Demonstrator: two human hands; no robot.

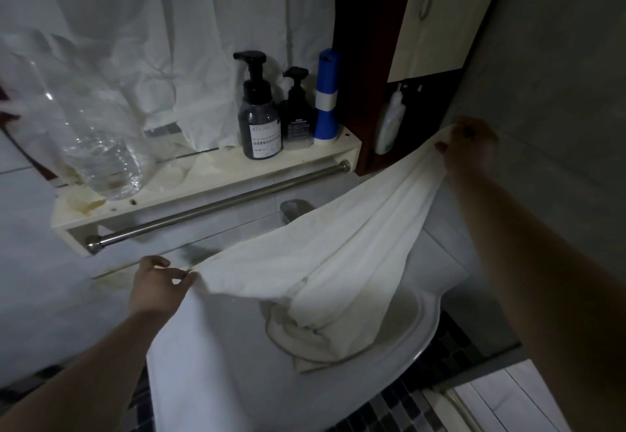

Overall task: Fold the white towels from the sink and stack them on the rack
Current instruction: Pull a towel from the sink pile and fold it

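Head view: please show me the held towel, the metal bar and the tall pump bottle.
held towel [321, 248], head view, stretched middle of cloth
metal bar [218, 203], head view, middle of rod
tall pump bottle [259, 118], head view, its dark body

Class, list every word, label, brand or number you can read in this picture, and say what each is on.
Nothing can be quoted with confidence.
Large dark pump bottle: white label with Chinese print, too blurred to read.
Small black pump bottle: pale label, too small to read.
Blue and white canister: no text shows.
White towel: no print shows.
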